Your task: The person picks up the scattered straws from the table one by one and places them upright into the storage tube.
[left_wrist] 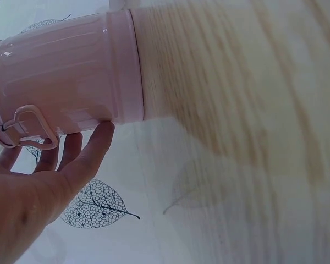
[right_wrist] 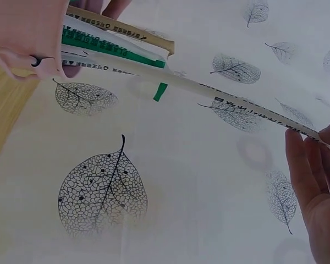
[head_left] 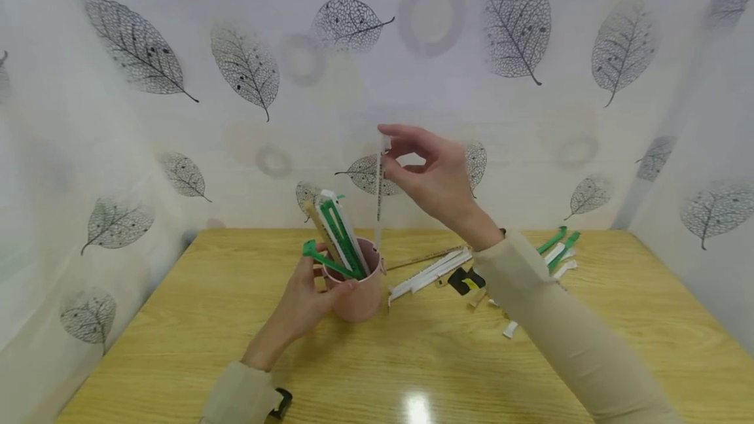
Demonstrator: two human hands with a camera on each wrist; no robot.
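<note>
A pink metal pail (head_left: 356,303) with small side handles stands on the table, tilted in the wrist views. My left hand (head_left: 300,306) grips it from the left, thumb at the front of the rim and fingers around the side. Inside lean several wrapped straws, among them a green one (head_left: 344,237), a brown one (head_left: 324,231) and a bent green one (head_left: 330,260) sticking out left. Above the pail's right side, my right hand (head_left: 432,172) pinches the top of a long white paper-wrapped straw (right_wrist: 247,107) with printed lettering. Its lower end reaches the pail's mouth.
Right of the pail lie white wrapped straws (head_left: 430,273) and a thin brown straw (head_left: 424,258). A black and yellow object (head_left: 465,280) is beside them. More green straws (head_left: 565,250) and white pieces lie farther right, partly behind the right sleeve. A leaf-print curtain (head_left: 353,97) hangs behind the table.
</note>
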